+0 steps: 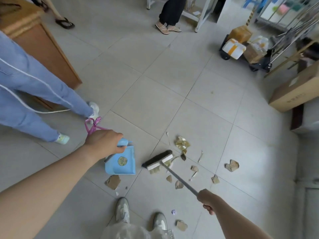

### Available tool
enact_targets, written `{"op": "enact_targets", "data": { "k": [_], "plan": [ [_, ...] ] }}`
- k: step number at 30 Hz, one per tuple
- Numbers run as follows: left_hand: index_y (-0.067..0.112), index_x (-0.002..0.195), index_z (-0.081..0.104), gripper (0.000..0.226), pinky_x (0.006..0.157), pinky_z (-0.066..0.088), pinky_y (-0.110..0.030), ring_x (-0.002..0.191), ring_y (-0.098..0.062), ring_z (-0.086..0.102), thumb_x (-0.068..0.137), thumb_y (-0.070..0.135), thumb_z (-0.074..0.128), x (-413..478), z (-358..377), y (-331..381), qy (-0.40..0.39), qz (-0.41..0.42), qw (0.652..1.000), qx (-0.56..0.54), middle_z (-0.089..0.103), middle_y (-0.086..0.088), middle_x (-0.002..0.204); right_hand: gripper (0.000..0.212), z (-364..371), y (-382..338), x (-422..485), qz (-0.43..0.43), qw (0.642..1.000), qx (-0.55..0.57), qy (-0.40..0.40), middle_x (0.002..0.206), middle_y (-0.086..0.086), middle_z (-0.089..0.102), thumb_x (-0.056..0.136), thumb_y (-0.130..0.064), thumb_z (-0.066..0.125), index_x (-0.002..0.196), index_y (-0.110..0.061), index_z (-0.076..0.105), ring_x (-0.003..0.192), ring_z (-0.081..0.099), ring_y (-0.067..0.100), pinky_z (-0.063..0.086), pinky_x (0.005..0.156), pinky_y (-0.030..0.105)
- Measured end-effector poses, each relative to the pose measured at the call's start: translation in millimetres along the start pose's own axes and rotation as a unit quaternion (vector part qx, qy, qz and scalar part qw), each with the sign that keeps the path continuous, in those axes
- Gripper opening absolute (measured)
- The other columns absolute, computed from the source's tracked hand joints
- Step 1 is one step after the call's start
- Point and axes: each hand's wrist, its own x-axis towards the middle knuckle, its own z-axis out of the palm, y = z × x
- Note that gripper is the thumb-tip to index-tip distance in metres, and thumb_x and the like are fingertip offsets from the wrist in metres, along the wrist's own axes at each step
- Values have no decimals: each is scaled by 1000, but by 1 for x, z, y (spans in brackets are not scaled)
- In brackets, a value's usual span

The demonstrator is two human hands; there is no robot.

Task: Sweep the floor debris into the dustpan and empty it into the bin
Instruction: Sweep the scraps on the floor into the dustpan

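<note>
Left hand [105,141] is out front, fingers [120,150] curled tight round the handle of the blue dustpan [120,163]. A pink cord [93,125] shows just past the back of the hand. The pan sits low over the grey tile floor [155,100], its wide lip turned back toward the sweeper's shoes [122,211]. Whether that lip actually touches the tiles is hard to call from up here.

Just to its right, the broom [158,160] is down, dark bristles on the floor and a few pale scraps bunched against the head. Its grey pole runs back to the right hand [206,200], which is wrapped round it in a closed grip.

Debris all over: a crumpled gold wrapper [182,144] just beyond the broom head and cardboard scraps [232,165] scattered to the right. One bigger cardboard piece [113,181] lies just below the dustpan, and another by the right shoe.

A bystander in blue trousers [34,87] stands at left beside a wooden cabinet [43,49]. A cart of parcels [241,47] is parked well off, top right.
</note>
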Motion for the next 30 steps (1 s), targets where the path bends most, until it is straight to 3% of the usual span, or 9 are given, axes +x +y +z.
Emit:
{"op": "enact_targets", "data": {
  "k": [3, 5, 10, 15, 18, 21, 24, 27, 30],
  "plan": [
    [24, 80, 49, 29, 44, 23, -26, 65, -19, 54, 81, 53, 50, -16, -4, 30, -2, -7, 1000, 13, 56, 4, 78, 20, 0, 35, -4, -44, 998, -26, 35, 56, 3, 48, 87, -14, 30, 87, -8, 49, 45, 46, 16, 39, 53, 22],
    [23, 85, 52, 30, 43, 21, -25, 64, -19, 52, 81, 53, 50, -27, -6, 47, -4, -7, 1000, 17, 54, 5, 78, 21, -3, 45, -11, -73, 996, -17, 52, 60, 7, 53, 83, -12, 32, 88, -6, 52, 45, 51, 19, 43, 50, 23],
    [23, 83, 51, 29, 43, 20, -27, 63, -19, 52, 81, 52, 50, -47, -12, 69, 14, 2, 999, 29, 50, 6, 72, 15, -14, 44, -30, -111, 990, 44, 73, 63, 9, 53, 89, -12, 34, 95, -3, 45, 42, 46, 17, 39, 40, 19],
    [22, 80, 49, 31, 42, 19, -28, 57, -20, 48, 81, 53, 47, -38, -19, 78, 42, 29, 998, 46, 51, 3, 66, 2, -25, 33, -40, -106, 980, 158, 58, 56, 10, 51, 84, 1, 52, 85, 2, 52, 39, 45, 16, 37, 37, 19],
    [22, 78, 48, 31, 43, 19, -28, 53, -19, 44, 80, 53, 47, -26, -24, 83, 50, 37, 997, 46, 41, 6, 58, 17, -40, 17, -37, -116, 966, 225, 54, 59, 12, 50, 84, 8, 48, 99, 5, 55, 40, 46, 17, 42, 37, 19],
    [22, 76, 46, 32, 43, 20, -28, 52, -20, 44, 81, 54, 47, -10, -24, 90, 45, 35, 997, 50, 38, 6, 55, 21, -53, -9, -26, -114, 946, 300, 48, 68, 20, 55, 92, 5, 40, 110, 9, 51, 43, 55, 23, 52, 38, 30],
    [22, 77, 43, 34, 44, 23, -28, 55, -21, 48, 82, 56, 45, 10, -20, 95, 39, 30, 997, 54, 43, 5, 57, 21, -71, -37, -9, -73, 957, 273, 61, 59, 18, 56, 94, -3, 37, 103, 5, 54, 40, 55, 22, 48, 37, 26],
    [22, 78, 41, 35, 49, 31, -29, 63, -23, 59, 82, 56, 44, 34, -17, 100, 40, 36, 998, 43, 60, 1, 71, 21, -102, -67, 7, -73, 974, 196, 93, 52, 10, 51, 96, -9, 38, 81, 4, 45, 38, 45, 17, 36, 37, 21],
    [21, 77, 40, 35, 48, 29, -29, 62, -23, 59, 82, 56, 44, 51, -17, 107, 35, 46, 997, 46, 64, 0, 77, 20, -125, -89, 27, -56, 979, 188, 64, 55, 10, 46, 99, -7, 33, 87, 4, 46, 43, 41, 17, 37, 45, 24]
  ]
}}
